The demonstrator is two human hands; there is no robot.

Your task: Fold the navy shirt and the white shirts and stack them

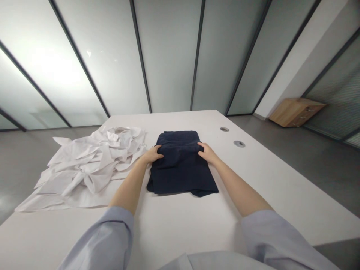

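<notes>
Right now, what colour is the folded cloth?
Dark navy; the folded cloth shows best in head view.

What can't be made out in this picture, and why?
All in the head view:
Whether the left hand and right hand grip or merely rest on the navy cloth: the hands hide their undersides.
Number of white garments: overlapping folds hide it.
What lies behind the glass panels: frosting blurs it.
Sleeves: cut off by the bottom edge.
Drawer details on the wooden cabinet: too small.

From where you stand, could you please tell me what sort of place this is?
Probably an office or meeting room, judging by the dark-framed frosted glass partitions, the large white table with round grey inserts, and the light wooden drawer cabinet.
</notes>
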